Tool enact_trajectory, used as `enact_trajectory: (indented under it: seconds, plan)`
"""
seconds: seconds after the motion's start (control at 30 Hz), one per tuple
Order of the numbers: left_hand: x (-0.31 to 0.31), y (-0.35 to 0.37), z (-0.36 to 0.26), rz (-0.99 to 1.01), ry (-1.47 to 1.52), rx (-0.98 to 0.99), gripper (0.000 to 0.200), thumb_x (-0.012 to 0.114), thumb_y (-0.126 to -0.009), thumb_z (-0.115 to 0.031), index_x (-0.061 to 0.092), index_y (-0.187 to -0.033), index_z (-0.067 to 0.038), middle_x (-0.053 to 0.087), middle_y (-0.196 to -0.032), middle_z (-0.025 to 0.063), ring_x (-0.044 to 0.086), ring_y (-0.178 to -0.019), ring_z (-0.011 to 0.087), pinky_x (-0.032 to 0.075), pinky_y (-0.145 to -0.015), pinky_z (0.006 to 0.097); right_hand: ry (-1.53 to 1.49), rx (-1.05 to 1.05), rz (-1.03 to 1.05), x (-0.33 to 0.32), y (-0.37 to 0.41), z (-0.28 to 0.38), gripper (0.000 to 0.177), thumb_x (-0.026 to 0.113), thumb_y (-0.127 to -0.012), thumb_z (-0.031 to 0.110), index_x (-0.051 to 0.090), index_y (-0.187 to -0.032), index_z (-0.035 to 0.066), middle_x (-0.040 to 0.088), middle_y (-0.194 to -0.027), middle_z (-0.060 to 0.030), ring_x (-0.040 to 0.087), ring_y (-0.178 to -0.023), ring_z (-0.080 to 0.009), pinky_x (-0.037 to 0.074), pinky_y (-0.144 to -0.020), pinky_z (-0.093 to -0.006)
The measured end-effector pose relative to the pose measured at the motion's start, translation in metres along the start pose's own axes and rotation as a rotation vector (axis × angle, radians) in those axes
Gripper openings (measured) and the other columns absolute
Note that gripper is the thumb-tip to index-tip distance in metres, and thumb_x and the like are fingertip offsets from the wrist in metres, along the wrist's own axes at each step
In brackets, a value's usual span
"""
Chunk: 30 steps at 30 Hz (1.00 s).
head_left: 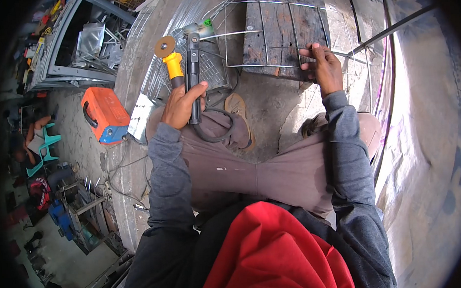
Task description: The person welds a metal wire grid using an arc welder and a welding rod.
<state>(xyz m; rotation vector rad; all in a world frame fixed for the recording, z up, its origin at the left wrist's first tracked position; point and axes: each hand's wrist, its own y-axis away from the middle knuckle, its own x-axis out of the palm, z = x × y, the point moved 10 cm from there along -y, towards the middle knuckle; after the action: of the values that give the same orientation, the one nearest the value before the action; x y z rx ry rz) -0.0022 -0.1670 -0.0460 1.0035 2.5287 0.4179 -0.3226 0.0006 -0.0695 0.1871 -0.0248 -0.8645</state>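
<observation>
My left hand (179, 106) is wrapped round the black handle of a welding electrode holder (193, 67). A thin rod (229, 35) sticks out from the holder's head toward the right, over the wire grid. Close beside the holder is a yellow angle grinder (173, 66) with a brown disc (165, 46). My right hand (325, 70) has its fingers closed at a wire of a metal wire grid (264, 36); part of the grip is hidden by the fingers. The grid lies across a dark, scorched wooden block (281, 27).
An orange welding machine (106, 114) stands on the concrete at left. Wire mesh and loose rods (201, 6) lie behind the grinder. A black cable (217, 138) loops over my left leg. A metal bar (392, 30) slants in at right. A person sits on a green chair (50, 142) far left.
</observation>
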Motion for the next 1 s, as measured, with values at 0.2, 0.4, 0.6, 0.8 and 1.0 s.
enact_trajectory:
  seconds: [0.2, 0.4, 0.6, 0.8, 1.0]
  plan:
    - [0.000, 0.000, 0.000, 0.005, 0.008, 0.007, 0.037, 0.064, -0.090, -0.039, 0.060, -0.084, -0.002, 0.056, -0.069, 0.0027, 0.057, -0.061, 0.0113, 0.045, -0.056, 0.0254, 0.001, 0.009, 0.006, 0.002, -0.001, -0.002, 0.040, 0.050, -0.101, 0.041, 0.062, -0.110, 0.004, 0.073, -0.097, -0.0068, 0.065, -0.065, -0.0097, 0.046, -0.050, -0.0220]
    - [-0.001, -0.001, 0.003, 0.024, 0.029, 0.002, 0.035, 0.064, -0.090, -0.037, 0.060, -0.085, -0.003, 0.057, -0.071, 0.0025, 0.057, -0.061, 0.0111, 0.045, -0.056, 0.0253, -0.017, 0.024, 0.021, 0.006, -0.001, -0.003, 0.040, 0.049, -0.101, 0.040, 0.061, -0.112, 0.004, 0.072, -0.099, -0.0068, 0.064, -0.066, -0.0097, 0.047, -0.051, -0.0222]
    - [-0.001, 0.001, 0.003, 0.022, 0.030, -0.011, 0.037, 0.065, -0.090, -0.039, 0.060, -0.084, -0.003, 0.057, -0.072, 0.0027, 0.057, -0.062, 0.0113, 0.045, -0.056, 0.0255, -0.032, 0.030, 0.011, 0.006, -0.002, -0.004, 0.039, 0.049, -0.102, 0.039, 0.061, -0.112, 0.003, 0.072, -0.100, -0.0071, 0.064, -0.066, -0.0097, 0.046, -0.051, -0.0224]
    - [-0.003, 0.009, -0.002, 0.022, 0.003, -0.022, 0.038, 0.065, -0.089, -0.039, 0.060, -0.084, -0.002, 0.057, -0.072, 0.0032, 0.057, -0.061, 0.0112, 0.045, -0.057, 0.0256, -0.064, -0.023, -0.043, 0.005, -0.010, 0.007, 0.040, 0.049, -0.102, 0.038, 0.061, -0.111, 0.001, 0.072, -0.100, -0.0089, 0.064, -0.064, -0.0106, 0.046, -0.050, -0.0233]
    - [-0.007, 0.012, 0.003, 0.010, 0.018, -0.035, 0.037, 0.065, -0.090, -0.039, 0.060, -0.086, -0.002, 0.057, -0.071, 0.0028, 0.057, -0.062, 0.0111, 0.045, -0.057, 0.0255, -0.078, -0.055, -0.053, 0.009, -0.020, 0.008, 0.039, 0.049, -0.102, 0.037, 0.061, -0.108, 0.000, 0.072, -0.099, -0.0105, 0.064, -0.063, -0.0114, 0.046, -0.049, -0.0238]
